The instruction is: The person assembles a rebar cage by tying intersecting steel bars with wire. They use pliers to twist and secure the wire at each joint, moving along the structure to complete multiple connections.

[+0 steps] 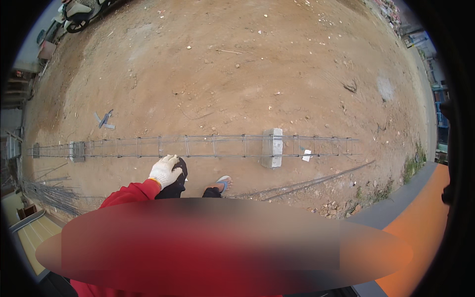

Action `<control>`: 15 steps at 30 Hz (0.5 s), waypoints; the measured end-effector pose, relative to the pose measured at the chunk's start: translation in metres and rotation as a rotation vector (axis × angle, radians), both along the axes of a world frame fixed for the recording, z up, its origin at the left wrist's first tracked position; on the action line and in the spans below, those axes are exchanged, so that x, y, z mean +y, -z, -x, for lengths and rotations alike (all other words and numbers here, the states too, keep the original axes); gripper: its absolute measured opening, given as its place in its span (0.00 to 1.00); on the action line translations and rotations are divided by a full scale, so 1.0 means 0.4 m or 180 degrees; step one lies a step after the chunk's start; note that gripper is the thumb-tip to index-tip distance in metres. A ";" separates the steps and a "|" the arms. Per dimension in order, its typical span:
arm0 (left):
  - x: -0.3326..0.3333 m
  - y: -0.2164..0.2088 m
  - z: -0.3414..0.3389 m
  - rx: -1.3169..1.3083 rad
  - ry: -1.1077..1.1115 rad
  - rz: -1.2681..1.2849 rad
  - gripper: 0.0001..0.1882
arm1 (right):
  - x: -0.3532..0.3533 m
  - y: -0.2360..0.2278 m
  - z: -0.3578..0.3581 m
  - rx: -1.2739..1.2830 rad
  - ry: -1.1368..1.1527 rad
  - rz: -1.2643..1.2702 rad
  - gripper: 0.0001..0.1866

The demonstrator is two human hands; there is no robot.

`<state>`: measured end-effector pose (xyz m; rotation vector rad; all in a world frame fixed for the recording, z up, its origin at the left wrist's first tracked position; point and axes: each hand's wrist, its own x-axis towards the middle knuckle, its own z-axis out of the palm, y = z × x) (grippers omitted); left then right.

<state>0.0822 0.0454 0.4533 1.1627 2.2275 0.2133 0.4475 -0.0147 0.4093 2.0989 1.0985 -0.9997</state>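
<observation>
My left hand (166,171), in a white knitted glove below a red sleeve, rests on the dark cloth over my knee (179,174). Its fingers look loosely spread and hold no tool. Just beyond it lies a long rebar cage (213,146), thin steel bars tied with square stirrups, running left to right. A grey concrete block (272,157) props it right of centre, and another block (76,151) sits under its left part. My right hand does not show; a blurred patch covers the lower part of the picture.
Loose steel rods (311,181) lie on the ground at the right, and a bundle of rods (49,195) at the left. My sandalled foot (223,185) stands near the cage. Farther off are crossed grey strips (105,120) and a parked motorbike (78,15).
</observation>
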 end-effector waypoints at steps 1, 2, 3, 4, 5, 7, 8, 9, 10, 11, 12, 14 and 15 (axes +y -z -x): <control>0.047 -0.048 0.040 0.0327 -0.0119 -0.0228 0.27 | 0.012 -0.024 0.000 0.0056 -0.0013 0.0060 0.30; 0.095 -0.090 0.091 0.0197 -0.0390 0.0002 0.27 | 0.032 -0.040 0.004 0.0105 -0.0018 0.0082 0.30; 0.138 -0.124 0.130 0.0334 -0.0418 0.0208 0.28 | 0.058 -0.048 0.011 0.0140 -0.0012 0.0093 0.30; 0.181 -0.152 0.172 0.0100 -0.0393 0.0933 0.34 | 0.085 -0.050 0.022 0.0178 0.0010 0.0111 0.29; 0.218 -0.172 0.193 -0.0053 -0.0449 0.1177 0.42 | 0.119 -0.048 0.039 0.0199 0.0050 0.0110 0.29; 0.292 -0.187 0.218 -0.0357 -0.0135 0.1052 0.49 | 0.197 -0.036 0.075 0.0231 0.0113 0.0095 0.29; 0.338 -0.172 0.223 -0.0226 0.0235 0.0999 0.49 | 0.241 -0.029 0.094 0.0231 0.0150 0.0071 0.29; 0.379 -0.151 0.235 -0.0468 0.0332 0.0868 0.50 | 0.289 -0.022 0.117 0.0229 0.0201 0.0054 0.29; 0.428 -0.115 0.248 -0.0994 0.0329 0.0631 0.51 | 0.341 -0.015 0.146 0.0215 0.0270 0.0025 0.28; 0.487 -0.071 0.280 -0.0544 0.1162 0.0639 0.50 | 0.396 -0.010 0.180 0.0201 0.0370 -0.0008 0.28; 0.549 -0.020 0.313 -0.0479 0.1625 0.0920 0.48 | 0.462 -0.004 0.225 0.0173 0.0500 -0.0069 0.28; 0.696 0.096 0.383 0.0149 0.2680 0.1550 0.45 | 0.586 -0.010 0.324 0.0125 0.0879 -0.0156 0.28; 0.779 0.148 0.413 0.0118 0.2786 0.1971 0.37 | 0.652 -0.021 0.373 0.0098 0.1088 -0.0215 0.28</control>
